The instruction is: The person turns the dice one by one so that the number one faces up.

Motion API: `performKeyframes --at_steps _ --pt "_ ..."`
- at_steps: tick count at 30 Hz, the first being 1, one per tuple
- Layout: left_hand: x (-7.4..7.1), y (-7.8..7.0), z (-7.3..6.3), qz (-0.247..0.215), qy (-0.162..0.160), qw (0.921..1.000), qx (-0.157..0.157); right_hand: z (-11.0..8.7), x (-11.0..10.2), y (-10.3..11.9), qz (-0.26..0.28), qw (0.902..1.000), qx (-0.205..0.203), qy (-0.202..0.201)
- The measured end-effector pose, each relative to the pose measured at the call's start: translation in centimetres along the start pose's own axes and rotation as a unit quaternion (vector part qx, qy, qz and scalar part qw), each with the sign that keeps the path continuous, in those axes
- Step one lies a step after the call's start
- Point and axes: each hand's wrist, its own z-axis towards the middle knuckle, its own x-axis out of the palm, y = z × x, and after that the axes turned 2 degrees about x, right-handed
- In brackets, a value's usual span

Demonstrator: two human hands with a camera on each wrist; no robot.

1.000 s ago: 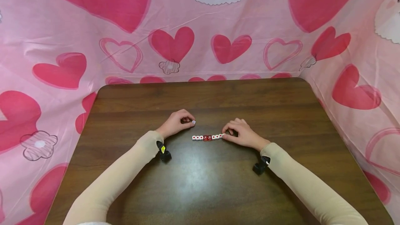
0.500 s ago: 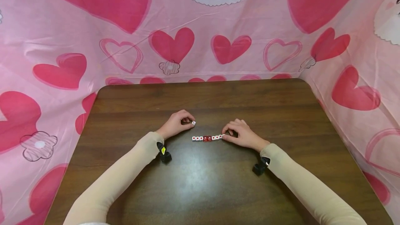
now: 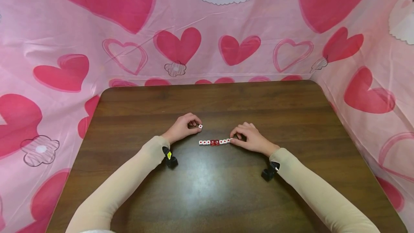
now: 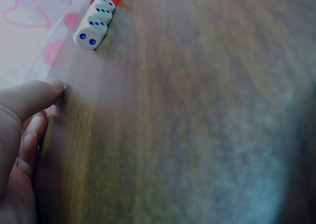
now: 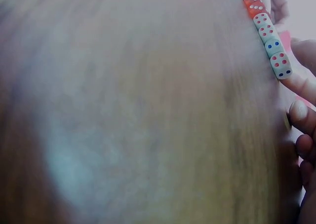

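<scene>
In the head view, my left hand (image 3: 183,128) pinches a loose white die (image 3: 200,126) between thumb and fingertips, a single red dot showing on it. The left wrist view shows the thumb (image 4: 37,96), with that die almost wholly hidden. A row of dice (image 3: 208,142) lies on the table, white at both ends with two red dice (image 3: 215,142) in the middle. My right hand (image 3: 250,138) is at the row's right end, thumb and index finger round the end white die (image 5: 281,66). Its other fingers (image 5: 302,117) are bent beside the table surface.
The brown wooden table (image 3: 207,190) has rounded far corners. A pink cloth (image 3: 207,17) printed with hearts hangs behind it and at both sides. Black wrist cameras (image 3: 171,161) hang under the beige sleeves (image 3: 129,175).
The loose die in my left fingers has turned: several dots faced up at first, now one red dot does. Both hands and the row stay in place.
</scene>
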Motion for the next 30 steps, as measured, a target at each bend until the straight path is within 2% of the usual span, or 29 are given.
performKeyframes --at_steps 5,12,18,30 --pt "0.0 0.0 -0.1 0.002 -0.005 1.0000 0.000 0.1 0.0 0.0 0.001 1.0000 -0.008 -0.005" --pt "0.2 -0.1 -0.3 0.006 0.005 0.9998 -0.020 -0.1 -0.1 -0.2 0.000 1.0000 -0.007 0.005" --pt "0.1 -0.6 -1.0 0.015 0.004 0.9998 -0.009 0.1 0.0 -0.2 0.007 0.9997 0.003 0.021" --pt "0.0 -1.4 -2.3 0.055 0.000 0.9985 0.005 0.3 0.0 -0.4 0.004 0.9998 0.002 0.021"
